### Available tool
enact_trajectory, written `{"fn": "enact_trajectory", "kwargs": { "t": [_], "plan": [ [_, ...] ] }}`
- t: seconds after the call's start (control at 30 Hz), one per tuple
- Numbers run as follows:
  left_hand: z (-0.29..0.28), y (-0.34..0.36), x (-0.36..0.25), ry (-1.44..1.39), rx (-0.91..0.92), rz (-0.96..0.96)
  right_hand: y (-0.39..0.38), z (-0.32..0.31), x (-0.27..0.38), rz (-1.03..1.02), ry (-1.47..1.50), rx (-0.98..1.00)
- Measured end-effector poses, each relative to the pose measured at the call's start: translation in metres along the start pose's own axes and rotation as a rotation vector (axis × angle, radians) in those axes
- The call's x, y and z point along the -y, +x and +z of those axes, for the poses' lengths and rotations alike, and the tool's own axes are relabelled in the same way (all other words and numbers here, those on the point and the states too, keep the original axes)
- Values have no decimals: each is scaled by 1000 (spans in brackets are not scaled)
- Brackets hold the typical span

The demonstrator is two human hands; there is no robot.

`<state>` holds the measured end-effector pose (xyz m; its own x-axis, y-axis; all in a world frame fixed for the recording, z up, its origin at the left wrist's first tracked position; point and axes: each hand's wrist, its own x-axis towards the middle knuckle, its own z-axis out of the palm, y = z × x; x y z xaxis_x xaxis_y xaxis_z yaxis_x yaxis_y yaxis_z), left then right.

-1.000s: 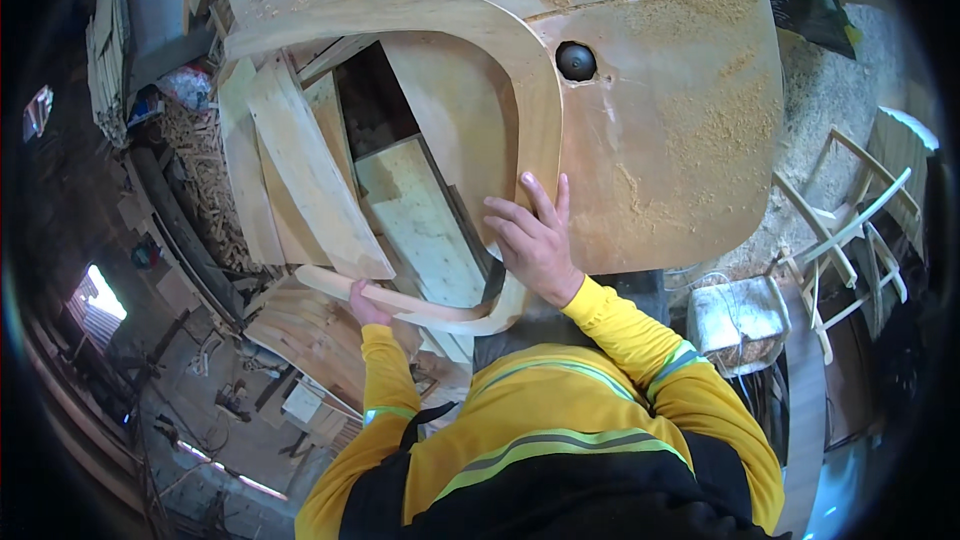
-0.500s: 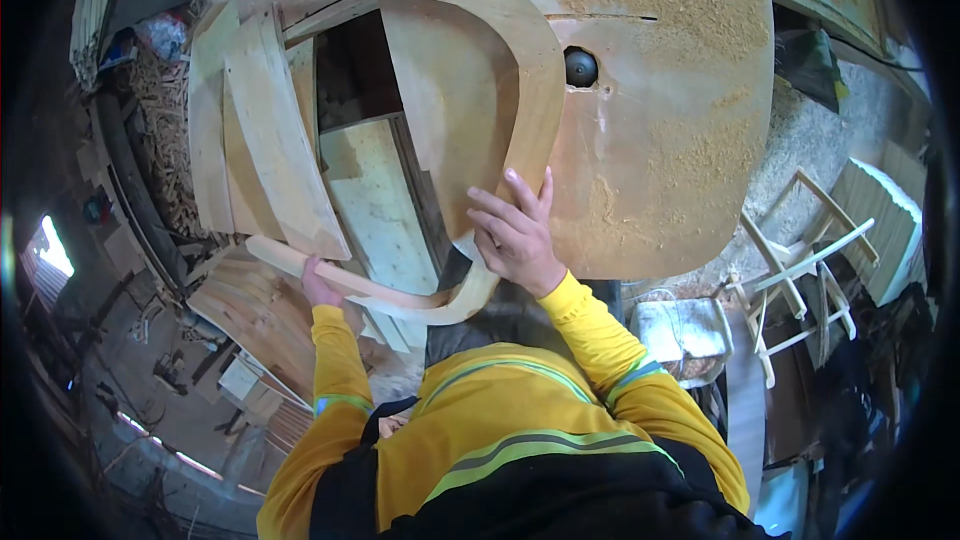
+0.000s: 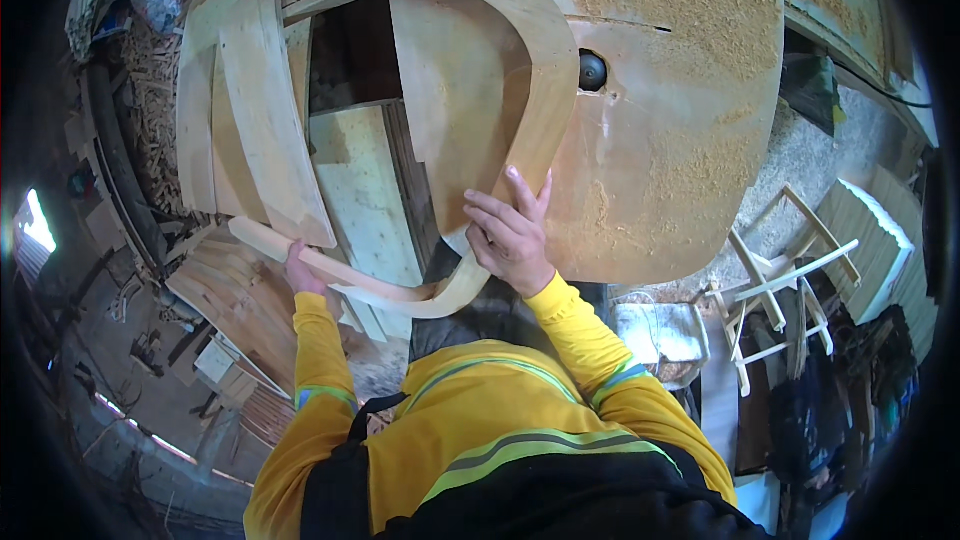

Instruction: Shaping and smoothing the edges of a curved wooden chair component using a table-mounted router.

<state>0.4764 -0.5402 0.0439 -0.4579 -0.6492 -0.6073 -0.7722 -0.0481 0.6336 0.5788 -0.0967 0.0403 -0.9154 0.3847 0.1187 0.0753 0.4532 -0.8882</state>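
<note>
A large curved wooden frame piece [image 3: 548,90], bent like a hook, lies partly over a broad wooden tabletop [image 3: 660,160]. Its lower arm sticks out past the tabletop's near edge, in front of my body. My left hand [image 3: 305,270] is closed around this arm close to its rounded end. My right hand [image 3: 510,240] rests on the frame near its lower bend, with fingers spread across the wood. A dark round metal part [image 3: 592,70] shows in a hole in the tabletop, just right of the frame.
Sawdust [image 3: 690,0] covers much of the tabletop. Curved boards [image 3: 265,110] lean at the left, beside a pale flat panel [image 3: 365,190]. Wood offcuts [image 3: 150,130] are heaped farther left. A chair frame [image 3: 785,285] and a whitish bin [image 3: 660,340] stand at the right.
The whole view has shifted slightly. Both hands keep about the same places on the wooden frame, which shows no clear movement against the tabletop.
</note>
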Motion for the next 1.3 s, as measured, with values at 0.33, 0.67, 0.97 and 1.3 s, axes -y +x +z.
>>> {"fn": "enact_trajectory", "kwargs": {
  "t": [0.33,0.67,0.97,1.3],
  "plan": [
    [14,-16,-10,-6,-2,28,1,2,1,8,-16,-11],
    [-5,4,-4,-48,16,15,2,1,2,-4,-27,-28],
    [1,0,-5,-52,13,25,1,0,1,9,-21,-30],
    [6,-3,-7,-43,-9,31,2,1,1,3,-30,-28]
  ]
}}
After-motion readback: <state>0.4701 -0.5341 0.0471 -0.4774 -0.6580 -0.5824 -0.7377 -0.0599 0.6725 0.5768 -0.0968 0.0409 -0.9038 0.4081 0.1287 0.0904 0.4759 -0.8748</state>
